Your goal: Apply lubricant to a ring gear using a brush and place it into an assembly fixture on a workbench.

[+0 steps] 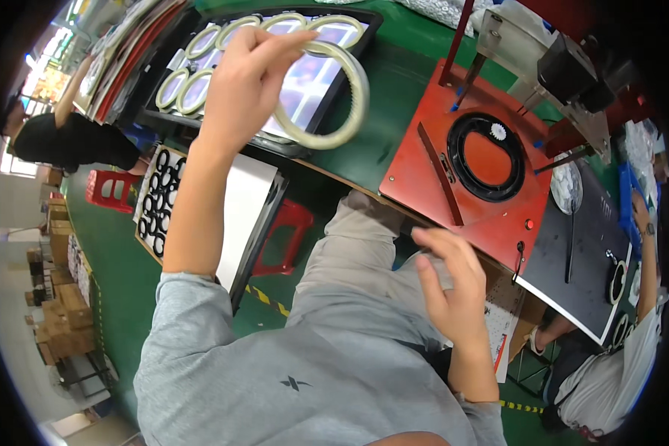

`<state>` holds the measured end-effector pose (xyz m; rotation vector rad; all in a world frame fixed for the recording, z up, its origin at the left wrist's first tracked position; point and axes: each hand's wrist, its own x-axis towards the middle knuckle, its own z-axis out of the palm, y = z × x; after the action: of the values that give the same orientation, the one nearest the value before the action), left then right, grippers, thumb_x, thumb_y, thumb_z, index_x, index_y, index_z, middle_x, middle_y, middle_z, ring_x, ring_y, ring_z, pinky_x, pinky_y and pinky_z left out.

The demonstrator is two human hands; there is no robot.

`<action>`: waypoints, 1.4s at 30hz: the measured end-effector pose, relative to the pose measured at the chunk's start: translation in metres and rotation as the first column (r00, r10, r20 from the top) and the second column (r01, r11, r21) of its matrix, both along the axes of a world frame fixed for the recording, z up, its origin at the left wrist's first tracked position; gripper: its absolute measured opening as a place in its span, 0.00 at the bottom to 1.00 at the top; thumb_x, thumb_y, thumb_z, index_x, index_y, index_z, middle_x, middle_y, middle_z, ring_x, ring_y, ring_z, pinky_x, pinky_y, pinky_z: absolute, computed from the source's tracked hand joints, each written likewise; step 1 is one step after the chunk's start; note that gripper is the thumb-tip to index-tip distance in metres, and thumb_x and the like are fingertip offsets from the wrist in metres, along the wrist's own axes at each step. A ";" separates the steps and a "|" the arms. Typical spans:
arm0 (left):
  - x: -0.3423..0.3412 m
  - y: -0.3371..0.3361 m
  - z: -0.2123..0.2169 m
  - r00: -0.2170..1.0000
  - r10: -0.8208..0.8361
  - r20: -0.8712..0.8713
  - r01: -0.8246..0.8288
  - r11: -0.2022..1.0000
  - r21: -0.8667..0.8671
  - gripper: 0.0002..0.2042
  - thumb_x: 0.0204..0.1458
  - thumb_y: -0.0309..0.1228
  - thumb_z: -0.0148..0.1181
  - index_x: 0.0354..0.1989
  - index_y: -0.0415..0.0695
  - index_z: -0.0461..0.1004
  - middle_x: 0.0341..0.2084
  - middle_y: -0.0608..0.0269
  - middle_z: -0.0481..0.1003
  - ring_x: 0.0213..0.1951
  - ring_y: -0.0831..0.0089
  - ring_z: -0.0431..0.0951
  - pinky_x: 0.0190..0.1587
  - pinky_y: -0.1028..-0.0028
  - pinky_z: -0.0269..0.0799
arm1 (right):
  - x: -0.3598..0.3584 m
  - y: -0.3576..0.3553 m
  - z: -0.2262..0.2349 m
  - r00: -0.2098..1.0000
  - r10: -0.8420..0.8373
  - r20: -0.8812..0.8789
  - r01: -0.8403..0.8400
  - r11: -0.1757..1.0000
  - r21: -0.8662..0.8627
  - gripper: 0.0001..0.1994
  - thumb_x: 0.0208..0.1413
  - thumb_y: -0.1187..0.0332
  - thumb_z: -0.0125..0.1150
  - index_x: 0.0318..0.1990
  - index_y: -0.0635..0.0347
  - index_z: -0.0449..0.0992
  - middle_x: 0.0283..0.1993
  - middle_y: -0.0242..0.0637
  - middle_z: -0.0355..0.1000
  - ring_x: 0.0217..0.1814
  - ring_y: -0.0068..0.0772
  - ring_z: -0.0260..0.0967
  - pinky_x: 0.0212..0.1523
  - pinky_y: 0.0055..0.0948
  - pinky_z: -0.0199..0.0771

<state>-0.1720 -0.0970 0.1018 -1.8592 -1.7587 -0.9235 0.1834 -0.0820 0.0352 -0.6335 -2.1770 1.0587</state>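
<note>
Raised over the near side of the tray, my left hand [239,93] pinches a pale cream ring [359,91] with a ridged inner edge by its upper left rim. The ring hangs tilted beside the black tray [374,27], where several similar rings lie on a shiny sheet. My right hand [455,286] holds nothing; its thumb and fingers are apart, just in front of the near edge of a red fixture plate [416,167]. On that plate sits a black ring-shaped seat [459,172] with a small white gear [498,131] at its far side.
A metal bracket with a black motor block [566,68] overhangs the red plate. At left, a board holds several black rings [158,201] near red stools [286,232]. A co-worker's arm [648,260] reaches over the right-hand table [550,260]. Another person stands far left.
</note>
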 end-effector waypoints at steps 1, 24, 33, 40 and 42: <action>0.014 -0.004 0.002 0.998 -0.068 -0.004 0.068 0.997 0.029 0.19 0.55 0.17 0.65 0.53 0.51 0.85 0.32 0.59 0.76 0.34 0.67 0.81 0.36 0.69 0.75 | 0.001 0.003 0.001 1.000 -0.013 -0.019 0.012 0.996 -0.084 0.17 0.60 0.76 0.68 0.57 0.68 0.79 0.53 0.49 0.78 0.56 0.49 0.77 0.59 0.38 0.75; 0.135 -0.046 -0.086 -0.047 -0.101 0.994 0.800 0.592 0.098 0.15 0.66 0.23 0.60 0.58 0.29 0.75 0.51 0.40 0.82 0.55 0.55 0.84 0.57 0.60 0.81 | 0.012 0.026 0.015 0.855 -0.192 -0.481 0.088 0.969 -0.230 0.25 0.63 0.80 0.65 0.66 0.74 0.68 0.41 0.45 0.82 0.33 0.21 0.76 0.32 0.17 0.76; 0.177 -0.029 -0.104 -0.039 -0.260 0.965 0.692 0.689 0.214 0.16 0.65 0.26 0.63 0.57 0.32 0.72 0.46 0.45 0.83 0.48 0.57 0.85 0.54 0.61 0.82 | 0.027 0.031 0.016 0.737 -0.343 -0.582 0.159 0.925 -0.344 0.31 0.60 0.82 0.68 0.69 0.71 0.60 0.41 0.42 0.82 0.34 0.18 0.76 0.32 0.16 0.75; 0.165 -0.008 -0.090 0.039 -0.226 0.973 0.768 0.630 0.115 0.18 0.58 0.12 0.64 0.57 0.29 0.74 0.46 0.46 0.83 0.51 0.64 0.84 0.57 0.69 0.78 | 0.075 0.068 -0.002 0.813 -0.180 -0.554 -0.038 0.933 -0.359 0.29 0.66 0.67 0.65 0.68 0.73 0.64 0.51 0.44 0.77 0.52 0.29 0.75 0.54 0.29 0.75; 0.166 -0.007 -0.091 0.007 -0.141 0.990 0.753 0.652 0.088 0.16 0.61 0.15 0.63 0.57 0.29 0.73 0.46 0.48 0.83 0.51 0.66 0.83 0.58 0.69 0.77 | 0.104 0.098 -0.011 0.788 -0.492 -0.371 0.384 0.863 -0.329 0.17 0.68 0.66 0.64 0.58 0.69 0.76 0.50 0.39 0.79 0.49 0.27 0.76 0.53 0.28 0.75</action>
<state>-0.0058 -0.1040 0.0106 -2.5222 -2.0433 -2.7542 0.2871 0.0157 0.0240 -0.8628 -1.4201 1.0811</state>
